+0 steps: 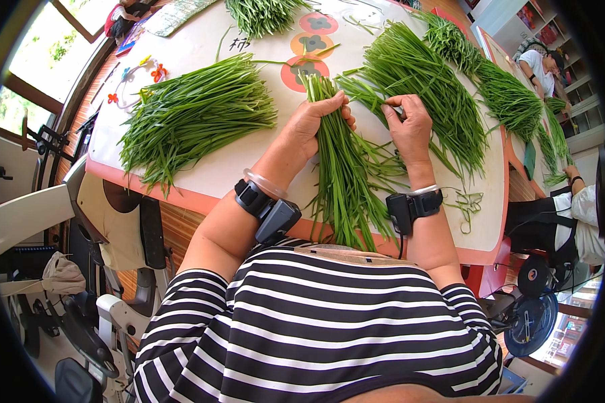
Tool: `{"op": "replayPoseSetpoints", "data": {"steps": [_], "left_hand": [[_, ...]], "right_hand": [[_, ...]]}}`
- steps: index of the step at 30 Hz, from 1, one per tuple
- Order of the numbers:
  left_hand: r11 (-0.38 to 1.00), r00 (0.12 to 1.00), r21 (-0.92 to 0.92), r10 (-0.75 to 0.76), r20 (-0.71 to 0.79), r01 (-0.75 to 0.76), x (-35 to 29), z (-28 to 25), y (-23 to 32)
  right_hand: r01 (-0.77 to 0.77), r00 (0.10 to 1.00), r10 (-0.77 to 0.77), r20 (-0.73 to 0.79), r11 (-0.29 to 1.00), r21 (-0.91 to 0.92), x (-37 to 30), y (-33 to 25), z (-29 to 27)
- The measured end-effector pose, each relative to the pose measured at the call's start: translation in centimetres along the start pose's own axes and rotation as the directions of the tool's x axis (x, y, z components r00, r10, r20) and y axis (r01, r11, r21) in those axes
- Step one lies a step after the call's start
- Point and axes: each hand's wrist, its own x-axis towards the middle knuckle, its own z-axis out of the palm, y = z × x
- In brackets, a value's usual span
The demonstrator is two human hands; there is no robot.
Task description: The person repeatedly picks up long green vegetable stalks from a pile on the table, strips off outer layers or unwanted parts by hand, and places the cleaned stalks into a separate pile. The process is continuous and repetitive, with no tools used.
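Observation:
My left hand (310,121) is wrapped round a bunch of green garlic chives (343,174) near its cut ends. The leaves hang down toward me over the table's near edge. Just right of it, my right hand (412,127) has thumb and forefinger pinched together at a few loose chive stalks (363,93), beside the large right-hand pile. A broad pile of chives (198,117) lies to the left of my left hand, and another pile (427,84) spreads beyond my right hand. Both wrists carry a dark strapped device.
The pale table (289,144) has a pink border and printed orange-red round fruits (318,23). More chives (265,15) lie at the far side, others (511,97) to the right. Scraps (467,201) lie near the right edge. Chairs and exercise equipment stand left; other people are at the right and far left.

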Motion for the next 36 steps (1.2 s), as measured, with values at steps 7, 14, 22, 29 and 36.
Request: {"op": "replayPoseSetpoints", "data": {"steps": [7, 14, 22, 29, 36], "left_hand": [[0.998, 0.997, 0.045, 0.047, -0.055, -0.044, -0.2, 0.6, 0.0], [0.998, 0.999, 0.056, 0.026, -0.025, -0.025, -1.0, 2.0, 0.5], [0.998, 1.000, 0.055, 0.017, -0.026, -0.016, -0.8, 1.0, 0.3], [1.000, 0.987, 0.001, -0.001, 0.159, 0.001, -0.3, -0.1, 0.9], [0.997, 0.998, 0.048, -0.061, 0.022, 0.060, -0.7, 0.7, 0.4]], "right_hand": [[0.034, 0.998, -0.032, -0.059, 0.999, 0.021, 0.0, -0.7, -0.4], [0.227, 0.974, -0.227, -0.005, 0.974, 0.007, -0.9, -2.8, -1.4], [0.297, 0.954, -0.295, 0.044, 0.954, -0.037, -0.9, -3.3, -1.9], [0.321, 0.947, -0.318, 0.042, 0.938, -0.131, -0.9, -2.5, -1.7], [0.272, 0.962, -0.266, 0.061, 0.945, -0.181, -1.1, -1.6, -1.7]]}}
